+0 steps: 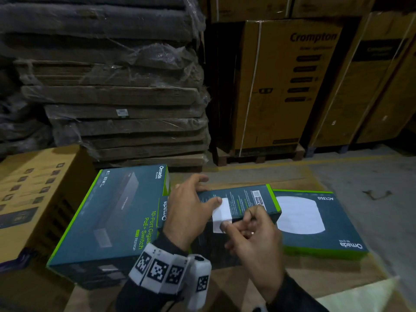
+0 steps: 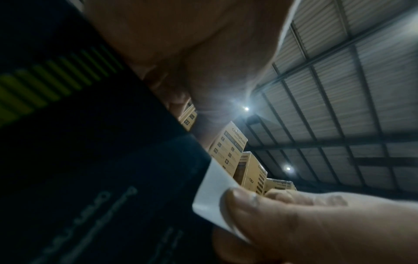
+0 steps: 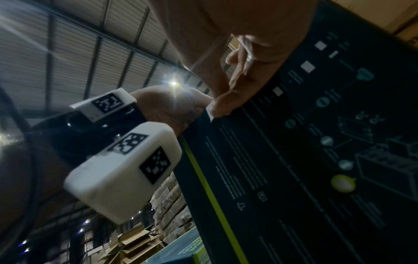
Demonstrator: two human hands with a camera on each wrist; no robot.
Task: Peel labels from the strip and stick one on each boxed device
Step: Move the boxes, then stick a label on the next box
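**Fig.: Label being laid on a tilted Omada box**

Head view, centre: a dark teal device box (image 1: 238, 203) w/ lime-green edging stands on its long edge, tilted toward the person, long axis running left–right across the cardboard work surface (image 1: 227, 287). Its upper narrow face carries fine print (too small to read) and a small barcode sticker near the right end.

A white label (image 1: 221, 213) lies across the box's top edge, folded over onto the near face; long axis runs front–back, crosswise to the box. No print is visible on it.

Left hand (image 1: 188, 207): fingers spread over the box's far-left end, thumb tip pressing the label's upper left corner. Right hand (image 1: 252, 233): thumb and forefinger pinch the label's lower edge; a ring shows on one finger. The left wrist view shows the thumb on the white label against the dark box.

Left of centre: a larger box (image 1: 108, 217) lying flat, reading "Omada", "10-Port Gigab… PoE+ Switch", "63 W". Right: a flat box (image 1: 315, 221) reading "AC1350" and "Omada", w/ a white rounded device pictured, text upside down to the viewer.

Background: tall brown cartons (image 1: 286, 86) printed "Crompton" on a pallet; plastic-wrapped flat cardboard stack (image 1: 117, 91) at left.
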